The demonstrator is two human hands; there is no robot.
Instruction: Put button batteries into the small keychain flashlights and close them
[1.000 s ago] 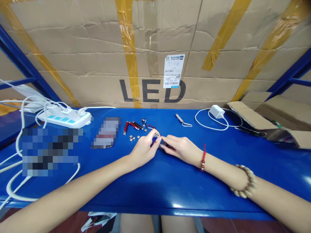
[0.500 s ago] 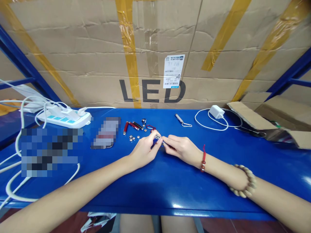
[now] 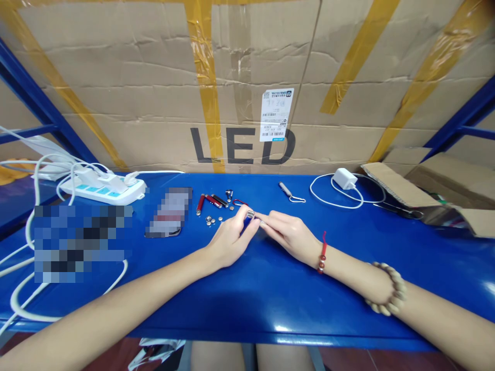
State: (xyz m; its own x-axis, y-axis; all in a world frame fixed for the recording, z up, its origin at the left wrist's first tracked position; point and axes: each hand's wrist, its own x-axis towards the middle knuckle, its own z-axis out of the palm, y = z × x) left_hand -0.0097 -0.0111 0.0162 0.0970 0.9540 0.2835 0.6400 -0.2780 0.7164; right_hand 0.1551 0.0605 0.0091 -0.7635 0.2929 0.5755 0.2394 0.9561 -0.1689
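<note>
My left hand is closed round a small shiny silver cylinder, which shows between its thumb and forefinger. The fingertips of my right hand are pinched together at that cylinder's right end; what they hold, if anything, is hidden. Just beyond my left hand lie a red metal tube, a dark red tube and a black tube. Several button cells are scattered in front of them. A red carabiner clip is partly covered by my left hand.
A silver keychain torch with a clip lies farther back. A phone and a white power strip with cables are on the left. At right are a white charger, scissors and an open carton on the blue table.
My right fingertips have shifted slightly up and left against the silver cylinder's end, and the fingers are straighter. My left hand keeps its grip. More of the red clip is covered.
</note>
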